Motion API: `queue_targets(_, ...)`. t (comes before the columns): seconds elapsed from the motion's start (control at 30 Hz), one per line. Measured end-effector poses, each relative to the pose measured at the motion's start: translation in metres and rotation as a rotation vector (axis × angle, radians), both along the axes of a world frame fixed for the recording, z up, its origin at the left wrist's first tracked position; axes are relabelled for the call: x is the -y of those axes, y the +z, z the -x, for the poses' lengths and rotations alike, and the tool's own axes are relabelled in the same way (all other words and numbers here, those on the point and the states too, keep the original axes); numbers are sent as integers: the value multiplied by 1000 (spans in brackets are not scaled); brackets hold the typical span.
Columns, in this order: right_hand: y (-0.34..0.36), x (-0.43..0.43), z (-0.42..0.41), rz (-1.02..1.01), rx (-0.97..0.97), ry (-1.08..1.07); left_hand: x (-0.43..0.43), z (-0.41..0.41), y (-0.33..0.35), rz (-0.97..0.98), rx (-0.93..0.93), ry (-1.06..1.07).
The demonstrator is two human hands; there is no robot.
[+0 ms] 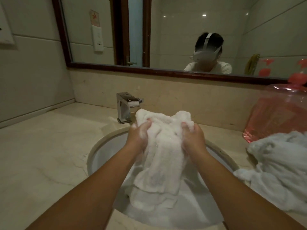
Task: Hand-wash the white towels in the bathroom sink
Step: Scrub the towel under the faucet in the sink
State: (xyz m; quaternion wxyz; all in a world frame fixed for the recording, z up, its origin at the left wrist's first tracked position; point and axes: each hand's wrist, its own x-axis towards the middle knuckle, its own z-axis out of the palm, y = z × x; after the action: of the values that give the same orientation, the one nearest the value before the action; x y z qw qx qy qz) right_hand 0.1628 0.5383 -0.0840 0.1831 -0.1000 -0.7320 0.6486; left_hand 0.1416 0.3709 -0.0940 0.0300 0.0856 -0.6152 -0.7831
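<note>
Spreading out to the left of the sink (106, 151), the pale marble countertop (41, 155) ran back to a tiled wall (33, 72). Behind the sink stood a square chrome faucet (123, 107), and higher up hung a dark-framed mirror (166, 39) that reflected a door and a person wearing a head-mounted camera. To the right of the sink, at the back, a translucent pink basin (274, 117) sat against the backsplash. Nearer on that same side, a second white towel (282, 171) lay crumpled on the counter, one corner trailing over the sink's rim.

Over the sink, the left hand (138, 136) gripped the left side of a white towel (163, 146), fingers curled tight into the cloth and suds on the knuckles. The right hand (193, 138) gripped the right side the same way, thumb and fingers closed round a bunched fold. Between the two hands the towel was gathered into thick ridges, raised above the sink's far rim. Its lower part hung down, wet and heavy, into the soapy water in the sink, where more of its folds lay heaped.
</note>
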Motion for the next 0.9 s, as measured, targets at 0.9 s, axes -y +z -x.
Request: queue_targets(0.9, 16, 39, -8, 17, 54, 55, -35, -24, 3, 503, -247, -93)
